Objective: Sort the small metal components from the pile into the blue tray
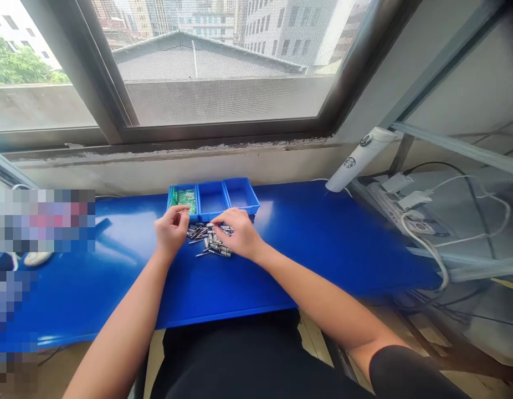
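Note:
A loose pile of small silver metal parts (210,243) lies on the blue table (306,244), just in front of three blue bins. My left hand (171,230) hovers at the pile's left edge with fingertips pinched together near the left bin; what they hold is too small to make out. My right hand (236,233) rests on the right side of the pile, fingers curled down onto the parts. The left bin (182,199) holds green pieces. The middle bin (213,200) and right bin (241,195) look empty.
A window and grey sill run behind the table. A white tumbler (358,158) leans at the table's back right. A power strip with plugs and white cables (406,208) lies to the right. A white object (36,258) sits at the far left.

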A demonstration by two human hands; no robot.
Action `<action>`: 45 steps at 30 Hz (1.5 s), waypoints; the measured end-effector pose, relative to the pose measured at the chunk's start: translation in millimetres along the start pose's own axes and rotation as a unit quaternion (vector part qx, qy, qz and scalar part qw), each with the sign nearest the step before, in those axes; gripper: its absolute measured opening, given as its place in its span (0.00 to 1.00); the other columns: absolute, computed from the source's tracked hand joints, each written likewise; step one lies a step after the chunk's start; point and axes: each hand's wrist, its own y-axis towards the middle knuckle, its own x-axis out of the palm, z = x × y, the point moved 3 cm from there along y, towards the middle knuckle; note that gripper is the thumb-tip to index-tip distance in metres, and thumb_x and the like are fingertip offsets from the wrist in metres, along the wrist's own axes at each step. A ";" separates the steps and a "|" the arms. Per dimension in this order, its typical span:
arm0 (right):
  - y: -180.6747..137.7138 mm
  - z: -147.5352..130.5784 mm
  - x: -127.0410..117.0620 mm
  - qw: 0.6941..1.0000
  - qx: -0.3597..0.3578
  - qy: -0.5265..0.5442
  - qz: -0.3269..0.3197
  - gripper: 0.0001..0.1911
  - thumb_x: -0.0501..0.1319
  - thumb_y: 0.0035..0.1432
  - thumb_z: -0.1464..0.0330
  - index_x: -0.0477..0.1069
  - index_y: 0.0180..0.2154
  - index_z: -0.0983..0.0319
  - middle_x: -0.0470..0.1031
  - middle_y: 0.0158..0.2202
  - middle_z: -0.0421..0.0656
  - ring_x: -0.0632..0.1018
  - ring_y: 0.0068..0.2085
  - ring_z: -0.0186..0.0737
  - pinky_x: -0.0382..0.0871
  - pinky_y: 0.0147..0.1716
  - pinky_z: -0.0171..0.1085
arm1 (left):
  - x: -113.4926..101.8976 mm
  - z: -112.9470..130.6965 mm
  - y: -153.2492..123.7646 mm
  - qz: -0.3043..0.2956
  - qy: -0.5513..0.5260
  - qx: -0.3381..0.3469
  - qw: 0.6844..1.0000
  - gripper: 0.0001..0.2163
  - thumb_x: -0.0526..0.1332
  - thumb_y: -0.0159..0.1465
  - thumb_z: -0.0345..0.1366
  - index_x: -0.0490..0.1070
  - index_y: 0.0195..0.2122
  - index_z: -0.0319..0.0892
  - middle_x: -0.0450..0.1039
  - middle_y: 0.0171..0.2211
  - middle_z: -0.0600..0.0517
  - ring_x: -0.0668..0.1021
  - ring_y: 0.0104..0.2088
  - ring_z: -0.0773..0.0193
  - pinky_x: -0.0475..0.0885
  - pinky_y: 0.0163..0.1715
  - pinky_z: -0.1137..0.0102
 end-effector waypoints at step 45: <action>-0.4 17.6 5.3 0.988 0.090 0.121 0.045 0.10 0.62 0.60 0.64 0.77 0.41 0.61 0.80 0.37 0.46 0.79 0.40 0.41 0.74 0.41 0.41 | 23.1 7.0 -12.1 -0.184 -0.056 0.074 0.979 0.14 0.62 0.64 0.41 0.75 0.48 0.43 0.63 0.18 0.59 0.64 0.18 0.72 0.62 0.20 0.76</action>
